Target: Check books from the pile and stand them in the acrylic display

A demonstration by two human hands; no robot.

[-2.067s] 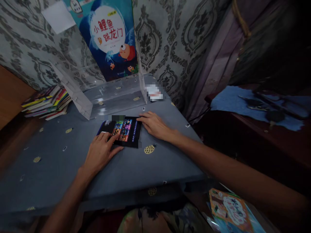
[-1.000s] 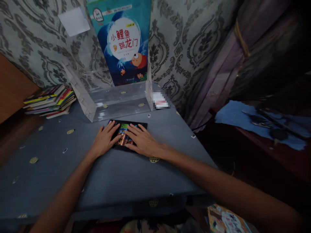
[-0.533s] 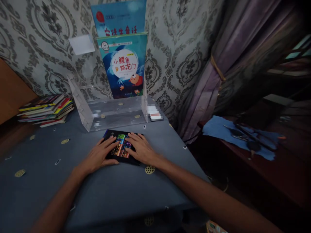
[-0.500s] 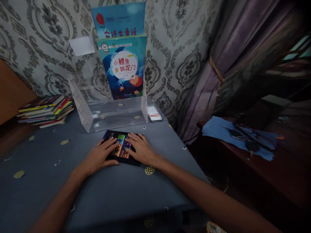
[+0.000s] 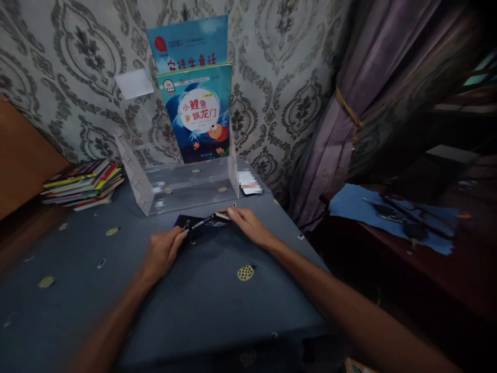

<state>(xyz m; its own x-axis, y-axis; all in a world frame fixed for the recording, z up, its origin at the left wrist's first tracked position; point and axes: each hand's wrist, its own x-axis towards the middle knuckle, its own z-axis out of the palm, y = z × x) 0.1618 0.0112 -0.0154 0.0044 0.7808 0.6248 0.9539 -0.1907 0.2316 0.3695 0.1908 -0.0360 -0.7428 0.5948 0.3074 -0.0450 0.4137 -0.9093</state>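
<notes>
Both forearms are being extended forward over the grey-blue cloth-covered surface (image 5: 202, 305) with its small yellow prints.

- The left hand (image 5: 163, 252) is being held knuckles-up, fingers curled in; the thumb and fingertips are being pinched on the near-left corner of the thin dark booklet (image 5: 199, 224).
- The right hand (image 5: 245, 224) is being held further forward, with the wrist low. Its fingers are being closed on the booklet's far right edge.
- The booklet is being gripped between the two hands, just in front of the clear acrylic display stand (image 5: 174, 184). It is being tilted so that it is seen almost edge-on: a black cover, a thin strip of bright colour, small pale print near the left corner. Whether its lower edge is touching the cloth cannot be told.

In the stand, a teal picture book with a cartoon fish (image 5: 200, 116) is being displayed upright, with a blue book (image 5: 186, 44) behind it. A stack of flat colourful books (image 5: 83, 178) is lying to the left, well apart from the hands.
</notes>
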